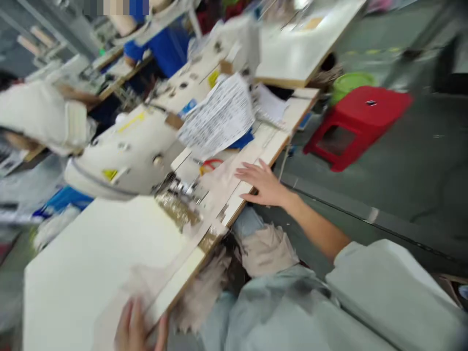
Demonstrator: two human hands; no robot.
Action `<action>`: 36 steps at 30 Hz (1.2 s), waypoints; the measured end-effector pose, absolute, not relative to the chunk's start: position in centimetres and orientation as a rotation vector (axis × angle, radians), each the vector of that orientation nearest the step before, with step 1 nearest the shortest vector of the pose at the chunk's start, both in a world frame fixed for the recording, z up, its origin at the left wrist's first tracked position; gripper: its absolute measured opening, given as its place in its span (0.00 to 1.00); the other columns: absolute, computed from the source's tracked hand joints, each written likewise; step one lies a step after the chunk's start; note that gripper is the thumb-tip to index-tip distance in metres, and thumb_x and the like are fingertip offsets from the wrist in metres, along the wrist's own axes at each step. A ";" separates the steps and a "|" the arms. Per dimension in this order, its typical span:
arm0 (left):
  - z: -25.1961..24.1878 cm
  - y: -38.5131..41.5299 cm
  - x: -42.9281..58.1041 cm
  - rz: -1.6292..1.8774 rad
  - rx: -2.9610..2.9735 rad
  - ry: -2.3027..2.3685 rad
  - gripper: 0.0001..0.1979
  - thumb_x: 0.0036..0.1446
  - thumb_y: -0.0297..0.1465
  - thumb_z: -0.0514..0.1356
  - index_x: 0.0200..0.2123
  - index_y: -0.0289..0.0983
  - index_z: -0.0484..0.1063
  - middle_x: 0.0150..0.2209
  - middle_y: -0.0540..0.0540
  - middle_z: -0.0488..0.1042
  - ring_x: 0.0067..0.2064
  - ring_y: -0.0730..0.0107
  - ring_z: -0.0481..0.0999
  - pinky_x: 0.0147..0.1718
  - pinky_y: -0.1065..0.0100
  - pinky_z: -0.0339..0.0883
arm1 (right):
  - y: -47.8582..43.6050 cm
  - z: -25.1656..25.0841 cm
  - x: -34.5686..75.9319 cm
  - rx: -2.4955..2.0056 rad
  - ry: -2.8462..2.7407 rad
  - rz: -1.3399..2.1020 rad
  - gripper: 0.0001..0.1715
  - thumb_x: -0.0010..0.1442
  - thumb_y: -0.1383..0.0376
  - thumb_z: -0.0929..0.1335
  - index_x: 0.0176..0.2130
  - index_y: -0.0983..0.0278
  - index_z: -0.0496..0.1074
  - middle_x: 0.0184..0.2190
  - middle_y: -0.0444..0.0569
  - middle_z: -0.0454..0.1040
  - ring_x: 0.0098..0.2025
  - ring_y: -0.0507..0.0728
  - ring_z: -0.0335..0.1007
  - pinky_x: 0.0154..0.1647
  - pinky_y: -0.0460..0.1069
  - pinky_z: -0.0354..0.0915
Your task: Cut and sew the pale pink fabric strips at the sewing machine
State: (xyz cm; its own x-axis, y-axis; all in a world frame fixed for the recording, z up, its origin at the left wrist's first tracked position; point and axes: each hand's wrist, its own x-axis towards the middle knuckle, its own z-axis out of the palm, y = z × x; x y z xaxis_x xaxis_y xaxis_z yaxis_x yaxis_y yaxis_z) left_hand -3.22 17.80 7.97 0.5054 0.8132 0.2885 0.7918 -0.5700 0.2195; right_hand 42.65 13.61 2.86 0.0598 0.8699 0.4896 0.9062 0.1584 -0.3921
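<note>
A long strip of thin pale pinkish fabric (179, 256) lies along the front of the sewing table, passing by the needle area of a white sewing machine (135, 141). At the lower left, my left hand (137, 326) grips the fabric's near end by the table edge; motion blurs it and the frame cuts it off. My right hand (265, 185) is open, fingers spread, over the fabric's far part at the front edge. Whether its fingertips press on the cloth is hard to tell. Small scissors with red-orange handles (210, 165) lie just behind the strip.
A printed paper sheet (221, 117) leans by the machine. Scrap cloth (204, 287) hangs below the table edge, and beige cloth (268, 251) lies over my leg. To the right stand a red stool (369, 105) and a green basin (353, 83). More machines stand behind.
</note>
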 end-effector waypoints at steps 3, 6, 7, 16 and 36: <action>6.7 14.9 -6.3 0.668 2.811 1.497 0.17 0.60 0.39 0.63 0.52 0.44 0.73 0.49 0.40 0.74 0.50 0.51 0.74 0.49 0.51 0.69 | 12.1 1.9 43.2 -1.581 -1.823 -0.103 0.18 0.71 0.54 0.64 0.54 0.59 0.72 0.53 0.51 0.70 0.59 0.64 0.62 0.69 0.69 0.43; 5.5 13.4 -8.7 0.881 2.905 1.408 0.08 0.59 0.30 0.63 0.43 0.43 0.76 0.38 0.45 0.77 0.38 0.61 0.76 0.40 0.60 0.70 | 9.8 1.0 42.4 -1.624 -1.703 -0.222 0.12 0.71 0.63 0.62 0.43 0.57 0.75 0.41 0.48 0.73 0.48 0.60 0.68 0.64 0.66 0.55; 5.0 12.9 -9.7 0.932 2.881 1.421 0.07 0.58 0.29 0.63 0.41 0.42 0.76 0.36 0.46 0.77 0.36 0.62 0.76 0.38 0.62 0.70 | 9.0 0.7 41.7 -1.622 -1.692 -0.252 0.12 0.70 0.65 0.62 0.42 0.57 0.75 0.39 0.47 0.73 0.47 0.60 0.68 0.62 0.65 0.57; -4.3 8.6 -16.5 0.256 2.151 2.233 0.19 0.54 0.39 0.55 0.44 0.35 0.75 0.32 0.37 0.75 0.41 0.45 0.76 0.42 0.47 0.71 | 5.5 -5.2 32.5 -1.846 -1.991 0.352 0.14 0.72 0.63 0.61 0.49 0.64 0.73 0.44 0.54 0.74 0.47 0.61 0.68 0.54 0.58 0.60; -8.1 8.7 10.7 0.040 2.241 0.513 0.15 0.68 0.31 0.50 0.51 0.36 0.73 0.43 0.41 0.76 0.47 0.60 0.75 0.48 0.59 0.71 | -1.8 -7.0 30.5 -1.796 -1.917 0.846 0.16 0.72 0.64 0.57 0.44 0.65 0.71 0.34 0.49 0.73 0.35 0.56 0.70 0.37 0.48 0.64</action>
